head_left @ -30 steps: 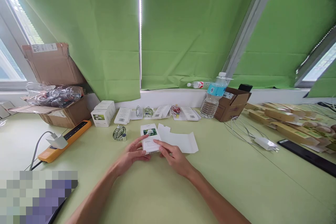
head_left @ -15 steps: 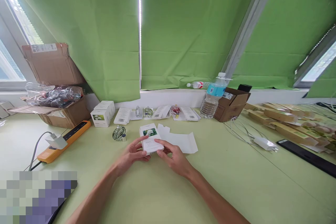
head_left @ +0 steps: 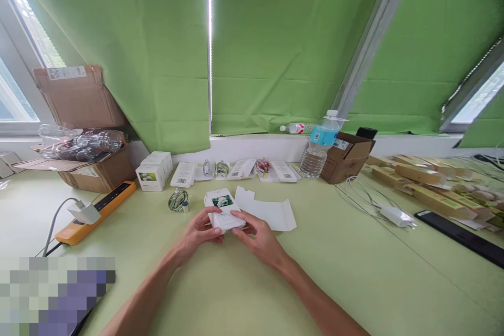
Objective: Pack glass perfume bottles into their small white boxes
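Between my two hands is a small white box [head_left: 224,209] with a picture of white flowers on its front. My left hand [head_left: 201,230] grips its left side, thumb low at the near edge. On the right, my right hand [head_left: 255,232] has its fingers on the box's lower right corner. An unfolded white carton [head_left: 273,214] lies flat just behind my right hand. To the left rest a coiled, greenish cord-like item [head_left: 178,200] and a small bottle or cap with a dark top [head_left: 185,207].
Small white boxes [head_left: 154,174] stand at the back left, by an orange power strip [head_left: 98,211] and an open cardboard box [head_left: 94,176]. Opened cartons with small bottles [head_left: 207,168] line the wall. Rightward are a large water bottle [head_left: 318,149], a white charger [head_left: 397,216] and a black phone-like slab [head_left: 459,236].
The white box has turned slightly, its far end swinging left and showing more of its left side. My fingers have shifted a little on it.
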A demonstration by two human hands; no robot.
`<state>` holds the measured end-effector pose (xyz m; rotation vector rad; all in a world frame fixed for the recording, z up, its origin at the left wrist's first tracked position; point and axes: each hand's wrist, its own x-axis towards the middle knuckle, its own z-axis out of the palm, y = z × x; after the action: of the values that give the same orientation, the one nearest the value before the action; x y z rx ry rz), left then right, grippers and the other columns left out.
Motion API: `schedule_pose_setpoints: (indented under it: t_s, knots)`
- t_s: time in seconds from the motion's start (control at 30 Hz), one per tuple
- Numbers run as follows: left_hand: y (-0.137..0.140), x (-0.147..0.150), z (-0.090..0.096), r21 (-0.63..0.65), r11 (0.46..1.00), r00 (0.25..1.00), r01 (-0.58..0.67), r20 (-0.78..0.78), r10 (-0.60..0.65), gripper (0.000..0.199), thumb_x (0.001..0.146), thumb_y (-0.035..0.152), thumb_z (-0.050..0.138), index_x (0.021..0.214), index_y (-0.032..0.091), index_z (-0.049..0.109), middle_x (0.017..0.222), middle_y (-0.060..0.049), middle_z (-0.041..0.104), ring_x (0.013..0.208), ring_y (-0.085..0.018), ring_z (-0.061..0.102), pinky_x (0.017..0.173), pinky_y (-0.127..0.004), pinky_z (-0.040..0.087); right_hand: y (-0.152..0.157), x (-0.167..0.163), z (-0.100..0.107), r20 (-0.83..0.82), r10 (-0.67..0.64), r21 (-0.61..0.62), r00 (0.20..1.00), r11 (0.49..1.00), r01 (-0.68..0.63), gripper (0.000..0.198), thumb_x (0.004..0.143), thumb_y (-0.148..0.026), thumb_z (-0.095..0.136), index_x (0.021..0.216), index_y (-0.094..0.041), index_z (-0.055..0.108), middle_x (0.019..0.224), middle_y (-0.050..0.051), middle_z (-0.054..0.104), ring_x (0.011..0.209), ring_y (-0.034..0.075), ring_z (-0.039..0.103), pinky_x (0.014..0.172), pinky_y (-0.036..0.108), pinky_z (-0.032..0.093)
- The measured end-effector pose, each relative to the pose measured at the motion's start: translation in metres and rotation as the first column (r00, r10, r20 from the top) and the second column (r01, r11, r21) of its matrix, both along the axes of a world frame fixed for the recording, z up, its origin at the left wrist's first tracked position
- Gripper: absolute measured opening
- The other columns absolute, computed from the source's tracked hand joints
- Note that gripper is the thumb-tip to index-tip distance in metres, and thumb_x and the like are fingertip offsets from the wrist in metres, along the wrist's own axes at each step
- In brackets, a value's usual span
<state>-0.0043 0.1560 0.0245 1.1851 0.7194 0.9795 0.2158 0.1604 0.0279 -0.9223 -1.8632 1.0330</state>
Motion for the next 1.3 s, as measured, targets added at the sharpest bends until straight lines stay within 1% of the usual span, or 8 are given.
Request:
schedule_pose_setpoints:
  t_s: [0.13, 0.27, 0.43, 0.63, 0.83, 1.03, 1.2, 1.3]
  knots:
    - [-0.001, 0.0, 0.001, -0.01, 1.0, 1.0, -0.012, -0.008, 0.012, 0.052, 0.079, 0.031, 0.074, 0.126, 0.026, 0.052, 0.111, -0.008, 0.063, 0.086, -0.019, 0.064, 0.085, -0.04, 0.051, 0.001, 0.0, -0.005, 0.022, -0.012, -0.009, 1.0, 1.0, 0.012, 0.052, 0.089, -0.037, 0.059, 0.139, -0.024, 0.05, 0.127, 0.005, 0.063, 0.107, 0.022, 0.063, 0.09, 0.035, 0.054]
    - [-0.001, 0.0, 0.0, -0.015, 1.0, 1.0, -0.016, -0.012, 0.016, 0.061, 0.079, 0.03, 0.074, 0.133, 0.027, 0.047, 0.119, -0.01, 0.061, 0.092, -0.022, 0.063, 0.086, -0.041, 0.051, 0.001, 0.0, -0.007, 0.06, -0.023, 0.019, 0.998, 1.0, 0.022, 0.052, 0.091, -0.038, 0.057, 0.14, -0.023, 0.049, 0.129, 0.005, 0.063, 0.106, 0.022, 0.063, 0.092, 0.037, 0.054]
    - [0.0, 0.0, -0.001, -0.01, 1.0, 1.0, -0.012, -0.015, 0.012, 0.056, 0.079, 0.03, 0.073, 0.13, 0.026, 0.05, 0.112, -0.009, 0.063, 0.088, -0.019, 0.063, 0.085, -0.039, 0.052, 0.0, 0.0, -0.005, 0.086, -0.042, 0.052, 0.995, 0.998, 0.037, 0.05, 0.092, -0.039, 0.055, 0.139, -0.023, 0.051, 0.129, 0.005, 0.063, 0.105, 0.022, 0.062, 0.089, 0.036, 0.054]
    - [-0.001, 0.001, 0.002, -0.023, 0.999, 0.999, -0.033, -0.019, 0.033, 0.051, 0.077, 0.032, 0.075, 0.124, 0.025, 0.055, 0.105, -0.007, 0.065, 0.084, -0.018, 0.063, 0.084, -0.039, 0.052, -0.002, 0.003, 0.0, 0.117, -0.037, 0.066, 0.992, 0.997, 0.03, 0.05, 0.093, -0.043, 0.049, 0.138, -0.021, 0.052, 0.129, 0.008, 0.063, 0.104, 0.025, 0.062, 0.084, 0.038, 0.055]
    - [-0.003, 0.002, 0.002, -0.043, 0.997, 0.998, -0.06, -0.007, 0.06, 0.05, 0.077, 0.036, 0.074, 0.123, 0.026, 0.058, 0.104, -0.006, 0.066, 0.08, -0.018, 0.064, 0.085, -0.04, 0.051, -0.003, 0.005, 0.001, 0.143, -0.042, 0.042, 0.989, 0.998, 0.036, 0.051, 0.094, -0.044, 0.046, 0.139, -0.021, 0.051, 0.13, 0.01, 0.062, 0.103, 0.028, 0.063, 0.071, 0.036, 0.057]
    - [-0.001, 0.001, 0.002, -0.064, 0.996, 0.998, -0.066, -0.011, 0.065, 0.052, 0.078, 0.036, 0.073, 0.127, 0.025, 0.055, 0.105, -0.006, 0.066, 0.08, -0.018, 0.064, 0.084, -0.04, 0.051, 0.0, 0.004, -0.004, 0.114, -0.045, 0.028, 0.992, 0.999, 0.042, 0.048, 0.093, -0.045, 0.049, 0.135, -0.023, 0.056, 0.127, 0.009, 0.064, 0.102, 0.027, 0.064, 0.079, 0.039, 0.056]
    - [-0.002, 0.001, 0.004, -0.073, 0.996, 0.998, -0.057, -0.011, 0.056, 0.051, 0.08, 0.035, 0.071, 0.126, 0.024, 0.054, 0.105, -0.006, 0.066, 0.08, -0.018, 0.064, 0.085, -0.041, 0.051, 0.002, 0.003, -0.007, 0.054, -0.033, 0.006, 0.998, 0.999, 0.033, 0.047, 0.092, -0.045, 0.051, 0.132, -0.021, 0.059, 0.112, 0.007, 0.071, 0.093, 0.023, 0.067, 0.084, 0.038, 0.056]
    - [-0.002, 0.001, 0.003, -0.07, 0.995, 0.998, -0.066, -0.015, 0.065, 0.05, 0.08, 0.037, 0.071, 0.125, 0.024, 0.055, 0.104, -0.006, 0.066, 0.079, -0.018, 0.064, 0.085, -0.041, 0.051, 0.004, 0.003, -0.008, 0.038, -0.03, 0.005, 0.999, 1.0, 0.03, 0.046, 0.092, -0.045, 0.052, 0.13, -0.021, 0.061, 0.112, 0.007, 0.072, 0.091, 0.023, 0.068, 0.083, 0.038, 0.056]
